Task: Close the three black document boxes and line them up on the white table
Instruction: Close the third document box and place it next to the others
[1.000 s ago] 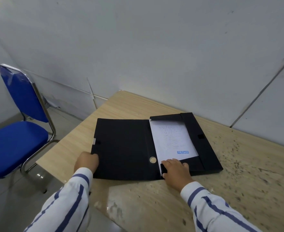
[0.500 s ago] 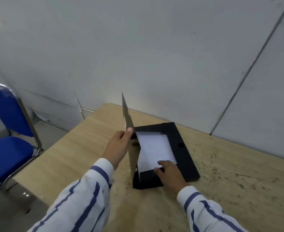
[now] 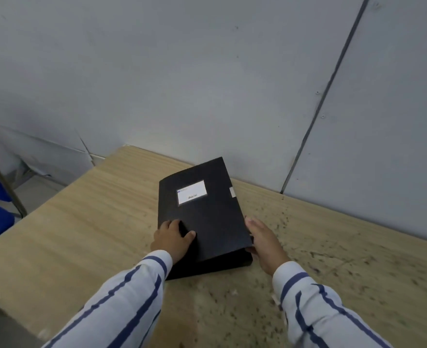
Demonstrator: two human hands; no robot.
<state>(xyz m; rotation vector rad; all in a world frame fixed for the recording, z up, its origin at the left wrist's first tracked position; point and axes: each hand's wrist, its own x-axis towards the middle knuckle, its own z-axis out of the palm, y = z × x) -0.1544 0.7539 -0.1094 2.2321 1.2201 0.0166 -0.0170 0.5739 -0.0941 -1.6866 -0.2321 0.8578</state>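
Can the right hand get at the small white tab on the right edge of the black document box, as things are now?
Probably yes. The right hand rests at the near right side of the black document box, and the white tab sits farther along that same edge with only bare table beside it.

A: Any writing that can be read here?

B: Only a white label on the lid of the black document box. It carries a small blue mark in its top left corner and one dark handwritten word lower down.

A: What does the word say?

B: Too blurred and small to tell. Nothing else bears text.
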